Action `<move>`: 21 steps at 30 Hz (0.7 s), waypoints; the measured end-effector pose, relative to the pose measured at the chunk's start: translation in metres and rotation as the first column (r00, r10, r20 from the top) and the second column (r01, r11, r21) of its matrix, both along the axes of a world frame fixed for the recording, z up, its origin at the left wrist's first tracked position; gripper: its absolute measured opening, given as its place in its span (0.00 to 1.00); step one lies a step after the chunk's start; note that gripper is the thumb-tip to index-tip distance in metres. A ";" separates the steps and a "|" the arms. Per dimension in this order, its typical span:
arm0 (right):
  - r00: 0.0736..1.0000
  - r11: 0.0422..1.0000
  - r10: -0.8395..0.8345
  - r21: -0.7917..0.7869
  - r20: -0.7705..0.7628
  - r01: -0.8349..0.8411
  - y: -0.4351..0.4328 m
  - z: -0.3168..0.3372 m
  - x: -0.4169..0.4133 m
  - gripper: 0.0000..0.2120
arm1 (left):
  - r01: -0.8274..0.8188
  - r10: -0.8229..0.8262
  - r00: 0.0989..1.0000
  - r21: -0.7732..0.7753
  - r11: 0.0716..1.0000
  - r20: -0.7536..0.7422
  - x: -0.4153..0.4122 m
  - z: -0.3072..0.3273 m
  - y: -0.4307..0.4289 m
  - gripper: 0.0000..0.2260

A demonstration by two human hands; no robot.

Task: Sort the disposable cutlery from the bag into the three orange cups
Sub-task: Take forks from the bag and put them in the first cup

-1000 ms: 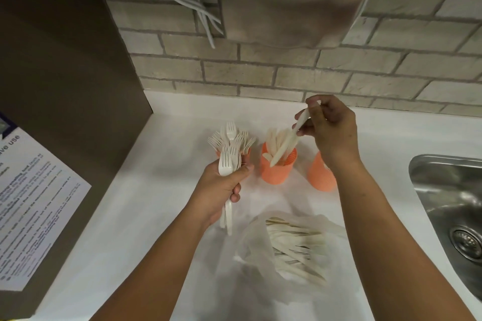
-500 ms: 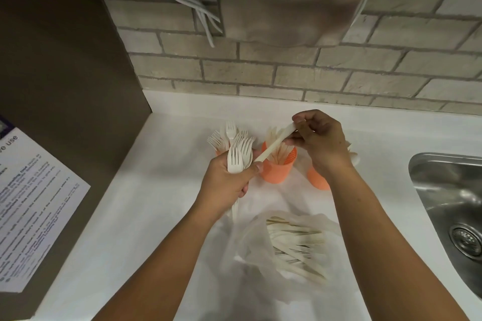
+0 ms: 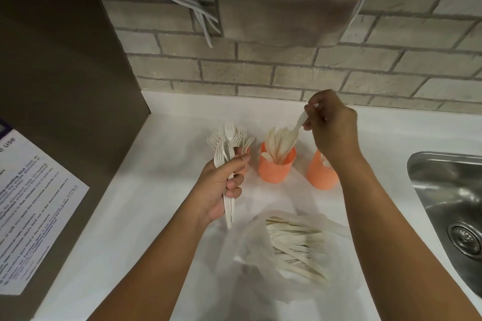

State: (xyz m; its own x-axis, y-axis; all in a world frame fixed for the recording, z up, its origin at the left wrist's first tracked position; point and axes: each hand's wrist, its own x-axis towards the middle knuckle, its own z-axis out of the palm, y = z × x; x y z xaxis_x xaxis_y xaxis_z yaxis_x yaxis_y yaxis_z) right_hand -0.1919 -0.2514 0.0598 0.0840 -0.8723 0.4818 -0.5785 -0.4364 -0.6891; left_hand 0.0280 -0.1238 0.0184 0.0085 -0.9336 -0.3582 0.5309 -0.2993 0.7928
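Left hand [image 3: 221,185]: fingers curled round a bundle of forks [image 3: 224,154], tines up, just in front of the left cup [image 3: 246,150].
Right hand [image 3: 332,133]: thumb and fingertips pinching one knife [image 3: 300,121] by the handle end, blade down in the crowded middle cup [image 3: 276,169].
Right cup [image 3: 319,177]: partly hidden behind the right wrist.
Bag [image 3: 250,242]: near side, open, much cutlery inside.
Risk: light middle cup likely to tip if the knife snags on the packed blades; right cup open to a knock from the wrist.
Surface: white counter [image 3: 156,190], steel sink [image 3: 448,190] at right.
Room: brick wall [image 3: 234,73] far; printed notice [image 3: 34,203] at left.
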 end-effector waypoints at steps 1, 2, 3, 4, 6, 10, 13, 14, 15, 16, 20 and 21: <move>0.994 1.000 0.026 0.002 -0.102 -0.026 -0.002 -0.008 0.001 0.03 | 0.014 -0.014 1.000 0.002 1.000 -0.016 0.001 0.001 0.000 0.07; 0.976 0.999 0.041 0.002 -0.214 -0.042 -0.004 -0.015 0.002 0.03 | 0.029 -0.029 0.999 -0.001 1.000 -0.020 0.001 0.002 0.000 0.08; 0.950 0.999 0.036 -0.005 -0.311 -0.040 -0.003 -0.021 0.005 0.04 | 0.046 -0.046 0.999 -0.007 0.999 -0.016 0.001 0.004 0.001 0.09; 0.931 0.999 0.014 -0.027 -0.364 -0.026 -0.002 -0.023 0.008 0.05 | 0.064 -0.064 0.998 -0.012 0.998 -0.013 0.002 0.006 0.001 0.10; 0.961 0.995 -0.007 -0.095 -0.276 -0.020 0.011 -0.015 0.020 0.05 | 0.088 -0.088 0.996 -0.027 0.996 -0.019 0.003 0.006 0.001 0.09; 0.945 0.919 0.321 0.260 -0.057 -0.296 0.059 0.010 0.048 0.04 | 0.047 -0.051 0.996 -0.056 0.997 -0.079 0.004 0.007 -0.001 0.09; 0.802 0.712 0.593 0.510 -0.070 -0.482 0.087 -0.009 0.060 0.07 | -0.023 0.022 1.000 -0.079 0.997 -0.018 0.006 0.008 -0.007 0.11; 0.794 0.685 0.608 0.525 -0.030 -0.505 0.093 -0.018 0.063 0.09 | -0.035 0.036 0.999 -0.083 0.996 0.015 0.007 0.008 -0.008 0.13; 0.798 0.671 0.602 0.528 0.023 -0.521 0.097 -0.025 0.066 0.10 | -0.048 0.052 0.998 -0.076 0.996 0.047 0.007 0.008 -0.009 0.14; 0.807 0.663 0.585 0.528 0.076 -0.531 0.100 -0.031 0.069 0.10 | -0.067 0.072 0.995 -0.069 0.995 0.068 0.007 0.008 -0.010 0.15; 0.837 0.683 0.515 0.502 0.185 -0.531 0.103 -0.037 0.080 0.07 | -0.135 0.141 0.987 -0.081 0.988 0.076 -0.001 0.010 -0.006 0.09; 0.838 0.686 0.509 0.498 0.194 -0.531 0.103 -0.038 0.082 0.07 | -0.143 0.148 0.987 -0.078 0.987 0.069 -0.001 0.010 -0.006 0.11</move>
State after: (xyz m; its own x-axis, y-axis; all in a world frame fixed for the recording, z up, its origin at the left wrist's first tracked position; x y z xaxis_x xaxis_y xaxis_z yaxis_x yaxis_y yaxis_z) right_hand -0.1095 -0.1487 0.0215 0.5921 -0.8058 -0.0105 -0.3363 -0.2353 -0.9119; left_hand 0.0272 -0.1295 0.0279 0.1700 -0.9440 -0.2826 0.5036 -0.1633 0.8484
